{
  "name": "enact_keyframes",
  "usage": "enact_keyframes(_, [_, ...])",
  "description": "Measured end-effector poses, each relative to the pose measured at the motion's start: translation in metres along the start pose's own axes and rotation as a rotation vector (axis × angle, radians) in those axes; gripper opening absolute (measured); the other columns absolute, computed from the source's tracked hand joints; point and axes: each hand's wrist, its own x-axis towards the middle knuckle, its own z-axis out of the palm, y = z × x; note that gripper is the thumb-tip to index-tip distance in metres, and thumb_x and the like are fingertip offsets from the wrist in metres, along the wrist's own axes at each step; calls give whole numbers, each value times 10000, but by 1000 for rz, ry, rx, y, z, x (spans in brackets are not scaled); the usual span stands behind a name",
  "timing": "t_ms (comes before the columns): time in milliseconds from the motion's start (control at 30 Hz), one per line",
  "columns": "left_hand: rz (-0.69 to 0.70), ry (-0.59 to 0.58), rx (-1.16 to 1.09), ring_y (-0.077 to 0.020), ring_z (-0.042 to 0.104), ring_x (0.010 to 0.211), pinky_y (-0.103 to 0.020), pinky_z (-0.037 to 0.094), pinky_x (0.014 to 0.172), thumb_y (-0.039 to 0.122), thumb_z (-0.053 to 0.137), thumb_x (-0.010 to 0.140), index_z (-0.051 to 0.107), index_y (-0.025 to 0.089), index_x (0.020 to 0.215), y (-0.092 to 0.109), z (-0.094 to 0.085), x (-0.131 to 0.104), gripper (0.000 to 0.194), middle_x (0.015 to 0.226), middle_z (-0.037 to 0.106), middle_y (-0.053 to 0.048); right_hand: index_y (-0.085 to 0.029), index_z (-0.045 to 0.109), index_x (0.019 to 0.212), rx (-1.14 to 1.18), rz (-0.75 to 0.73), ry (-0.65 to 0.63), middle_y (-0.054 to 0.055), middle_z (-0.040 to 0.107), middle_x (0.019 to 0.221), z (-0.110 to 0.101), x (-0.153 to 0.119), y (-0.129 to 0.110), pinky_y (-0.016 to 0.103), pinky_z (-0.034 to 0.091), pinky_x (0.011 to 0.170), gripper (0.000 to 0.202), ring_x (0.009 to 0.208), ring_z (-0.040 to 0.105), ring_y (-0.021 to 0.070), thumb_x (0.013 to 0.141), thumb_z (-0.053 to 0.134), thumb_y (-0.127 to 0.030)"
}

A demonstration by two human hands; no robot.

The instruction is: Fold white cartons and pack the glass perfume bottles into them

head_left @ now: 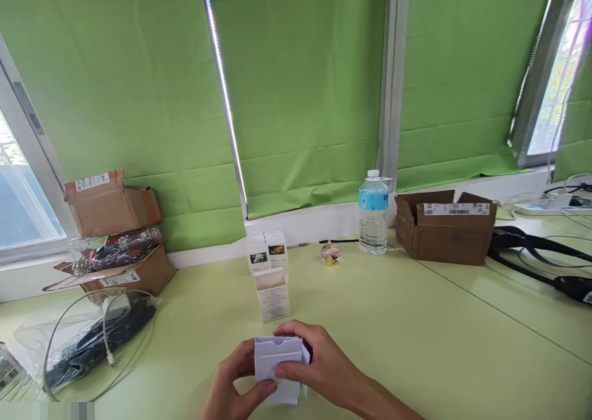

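Near the bottom centre, a small white folded paper box is held between both hands. My left hand grips its left side, thumb across the lower front. My right hand wraps its right side, thumb on the front face and fingers behind. Just beyond stands an open white box with printed text on its front. Behind that, two closed white boxes with small pictures, one dark green and one yellow, stand side by side. A small glass ornament with a gold base sits to their right.
A water bottle and an open cardboard box stand at the back right, with black straps beyond. Cardboard boxes are stacked at the left, above a bagged black item and a pale cable. A dark pen lies near the wall.
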Motion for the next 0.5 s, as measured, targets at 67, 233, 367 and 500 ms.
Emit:
enact_keyframes(67, [-2,-21,127,-226,688,873,-306,549,815,382,724,716,661,215,1028,4,-4,1,359,979,736,-57,-232,647,1093,-144,-44,22,3,672,974,-3,-3,-6,230,437,732,464,847,592,177,665,781,-352])
enact_keyframes(233, [-44,-103,252,-269,615,1093,-334,495,944,463,684,736,608,254,1208,8,-24,-8,522,1211,661,-66,-257,599,1195,-234,-20,-27,24,635,1104,-2,-8,-7,234,445,739,608,878,592,184,635,795,-388])
enact_keyframes(367, [-155,-75,197,-258,572,1163,-326,463,989,478,648,779,560,258,1274,6,-40,-14,549,1319,588,-65,-264,572,1229,-188,31,-61,15,623,1052,-1,-7,-3,220,438,620,652,738,564,143,635,793,-415])
enact_keyframes(500, [-161,-127,93,-248,639,1026,-315,525,877,455,687,754,595,215,1226,8,-39,-8,538,1153,682,-76,-229,623,1132,-176,2,-72,7,620,973,-1,-5,-5,212,424,623,470,728,550,130,701,746,-374])
